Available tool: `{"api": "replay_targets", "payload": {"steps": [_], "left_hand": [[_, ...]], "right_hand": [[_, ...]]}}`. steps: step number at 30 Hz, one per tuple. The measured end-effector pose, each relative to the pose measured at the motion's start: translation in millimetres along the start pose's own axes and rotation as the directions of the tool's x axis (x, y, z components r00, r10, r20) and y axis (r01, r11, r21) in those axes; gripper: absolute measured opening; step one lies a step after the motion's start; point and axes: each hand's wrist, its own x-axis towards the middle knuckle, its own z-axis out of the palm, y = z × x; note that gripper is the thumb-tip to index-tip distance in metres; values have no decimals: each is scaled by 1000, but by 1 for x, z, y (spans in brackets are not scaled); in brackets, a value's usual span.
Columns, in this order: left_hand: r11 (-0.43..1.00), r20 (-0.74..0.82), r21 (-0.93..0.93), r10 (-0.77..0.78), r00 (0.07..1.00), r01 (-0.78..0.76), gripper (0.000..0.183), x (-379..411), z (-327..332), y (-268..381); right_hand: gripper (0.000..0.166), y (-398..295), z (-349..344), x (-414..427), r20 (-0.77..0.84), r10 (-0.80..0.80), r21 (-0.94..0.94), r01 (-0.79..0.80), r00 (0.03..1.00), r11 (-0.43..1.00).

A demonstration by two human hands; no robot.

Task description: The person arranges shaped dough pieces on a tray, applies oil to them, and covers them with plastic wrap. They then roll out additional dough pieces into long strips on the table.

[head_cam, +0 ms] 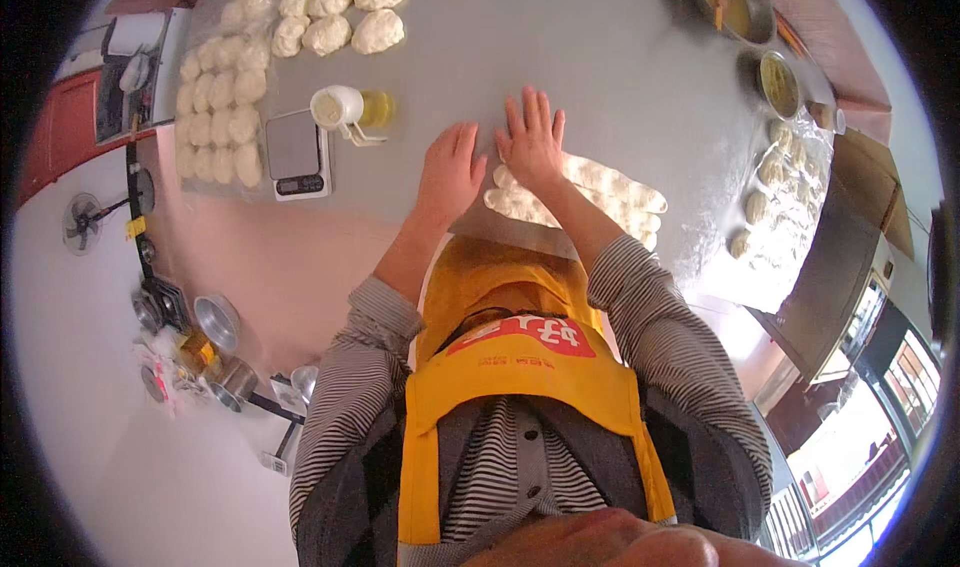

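Note:
My right hand [534, 143] lies palm down with its fingers spread, at the upper left end of several long, dimpled dough rolls [600, 190] set side by side. My wrist and forearm pass over part of them. Left of the rolls, my left hand [454, 165] rests palm down over the grey worktop [465, 64], fingers close together and thumb apart; its underside is hidden. Neither hand shows anything gripped. Further left stand a white handled cup [335, 107], a container of yellow liquid [377, 109] and a digital kitchen scale [294, 147].
Rounded dough pieces [328, 34] sit at the back left, with more dough under plastic film [223, 128] at the left edge. On the right are a large metal bowl [739, 4] with liquid, a smaller bowl [780, 85] and film-covered dough pieces [759, 207].

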Motion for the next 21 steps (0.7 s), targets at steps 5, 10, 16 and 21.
{"api": "replay_targets", "payload": {"steps": [5, 10, 16, 21], "left_hand": [[989, -48, 135, -56, 997, 62, 49, 114, 5, -11], [917, 48, 374, -172, 984, 141, 40, 233, -14, -32], [831, 94, 534, -239, 966, 154, 62, 338, -10, -67], [829, -14, 557, 72, 997, -52, 45, 393, 15, -162]], "right_hand": [[52, 39, -17, -29, -100, -29, 604, 84, 995, 792], [37, 107, -83, -106, -63, 131, 638, -61, 989, 768], [30, 181, -107, -186, 197, 328, 664, -372, 924, 648], [32, 185, -116, -204, 151, 478, 563, -473, 865, 678]]}}
